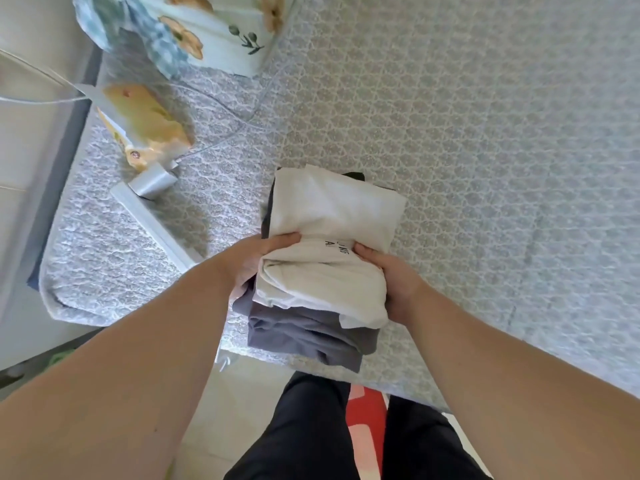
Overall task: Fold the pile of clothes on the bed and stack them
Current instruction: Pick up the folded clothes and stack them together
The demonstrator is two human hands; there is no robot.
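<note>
A stack of folded clothes lies near the bed's front edge. Its top piece is a white folded garment with small black lettering. Under it lies a grey folded garment, and a sliver of black cloth shows at the far end. My left hand grips the stack's left side, thumb on the white garment. My right hand grips the right side, fingers pressed into the white cloth. Both hands clasp the stack between them.
The bed has a grey-blue patterned cover. A floral pillow lies at the far left, with a yellow packet, a grey tape roll and a white flat box beside it. My dark-trousered legs and a red mat are below.
</note>
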